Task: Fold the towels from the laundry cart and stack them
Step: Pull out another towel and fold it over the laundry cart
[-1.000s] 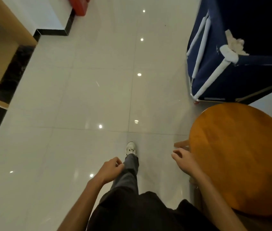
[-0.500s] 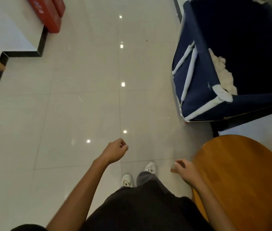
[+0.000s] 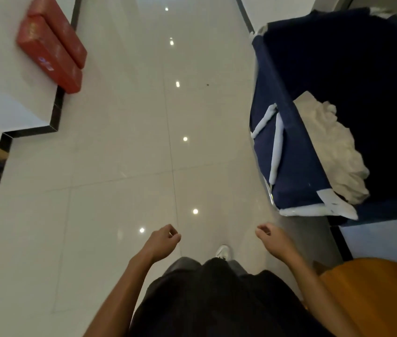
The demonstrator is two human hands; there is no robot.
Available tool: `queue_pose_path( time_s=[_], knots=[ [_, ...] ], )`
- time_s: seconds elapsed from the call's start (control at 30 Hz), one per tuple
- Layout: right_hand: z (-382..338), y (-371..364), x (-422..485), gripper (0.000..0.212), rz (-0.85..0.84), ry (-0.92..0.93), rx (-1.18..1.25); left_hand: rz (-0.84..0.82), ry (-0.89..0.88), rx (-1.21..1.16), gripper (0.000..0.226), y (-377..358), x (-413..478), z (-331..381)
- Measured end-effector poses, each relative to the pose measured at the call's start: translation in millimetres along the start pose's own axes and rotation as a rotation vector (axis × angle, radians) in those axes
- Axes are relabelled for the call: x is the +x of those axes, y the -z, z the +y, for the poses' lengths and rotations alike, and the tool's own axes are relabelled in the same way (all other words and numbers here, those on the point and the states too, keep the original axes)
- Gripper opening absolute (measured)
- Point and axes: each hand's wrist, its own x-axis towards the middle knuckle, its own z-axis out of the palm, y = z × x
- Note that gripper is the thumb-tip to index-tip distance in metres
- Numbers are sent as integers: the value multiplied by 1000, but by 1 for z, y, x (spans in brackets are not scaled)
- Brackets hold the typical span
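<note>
Red boxes (image 3: 51, 48): two long red cases sit side by side, touching, against the white wall at the far left; the small marking on the nearer one is too blurred to read.
Floor (image 3: 119, 166): pale glossy tiles run up the middle of the view, dotted with reflected ceiling lights.
Left hand (image 3: 162, 243): it hangs over the floor with the fingers loosely curled and nothing in them.
Shoe (image 3: 223, 251): a white toe shows between the two forearms, just above the dark clothing.
Right hand (image 3: 274, 240): its fingers are loosely curled too, and it is empty. It is well short of the cart and touches nothing.
Laundry cart (image 3: 297, 171): a navy fabric bin with pale trim at its corners stands on the floor at the right. Its mouth is open to the camera and the inside is deep and dark.
Towels (image 3: 333, 152): a crumpled white heap lies inside the cart against its near-left wall, reaching up to the rim (how many pieces make up the heap cannot be told).
Round table (image 3: 374, 295): an orange-brown wooden top fills the lower right corner, near the right forearm, below the cart in the picture.
</note>
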Motion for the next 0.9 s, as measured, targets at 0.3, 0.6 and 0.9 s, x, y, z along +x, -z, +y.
queue_pose_path(
  time_s=[0.3, 0.6, 0.9],
  knots=[
    [-65, 74, 107, 30, 52, -47, 50, -26, -22, 31, 15, 72, 118, 93],
    [-135, 149, 201, 22, 145, -203, 156, -125, -151, 194, 16, 163, 274, 221],
    [-167, 230, 256, 22, 419, -243, 378, -234, -363, 441, 24, 198, 367, 373]
  ],
)
